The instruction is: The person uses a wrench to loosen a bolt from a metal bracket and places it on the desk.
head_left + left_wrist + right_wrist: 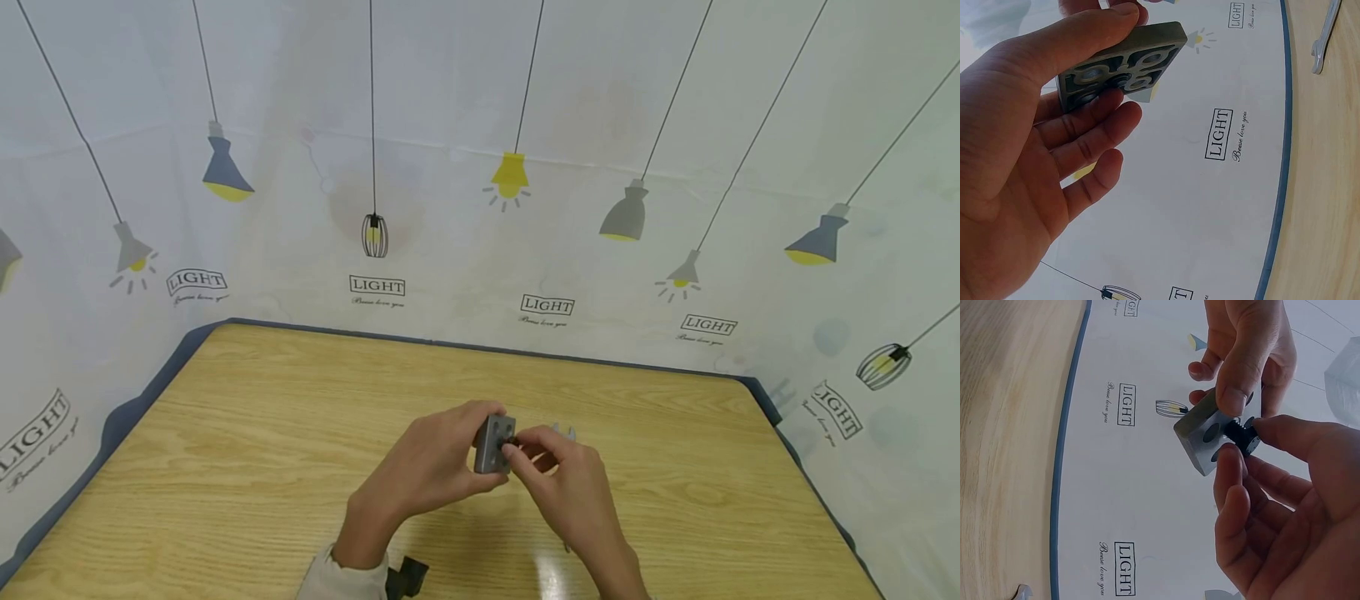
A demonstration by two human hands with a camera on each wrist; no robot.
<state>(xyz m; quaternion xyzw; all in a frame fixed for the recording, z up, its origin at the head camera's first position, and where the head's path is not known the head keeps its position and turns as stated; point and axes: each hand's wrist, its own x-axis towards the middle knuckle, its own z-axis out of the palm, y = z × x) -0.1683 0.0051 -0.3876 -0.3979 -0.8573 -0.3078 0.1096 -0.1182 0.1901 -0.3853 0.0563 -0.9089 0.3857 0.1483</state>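
Item: grey block (492, 445), square, with four holes on its face; held above the table (247, 433), just past its middle toward 6 o'clock in the head view.

Left hand (431, 467): gripped the block, thumb on one edge and fingers curled behind the back; the left wrist view showed the ribbed underside of the block resting on those fingers (1094, 128).

Right hand (566, 483): pinched a small black screw (1242, 434) between thumb and forefinger, its tip set at a hole on the 3 o'clock side of the block face.

Wrench (564, 432): lay flat on the table just beyond the hands at 12 o'clock, touched by neither hand.

Progress, as judged: one screw had been started in a hole but appeared only partly seated, its head proud of the face. The other holes in view looked empty. Seating the screw remained; tightening with the wrench did not look begun.

Backdrop: printed cloth (480, 250) with lamps and "LIGHT" labels.
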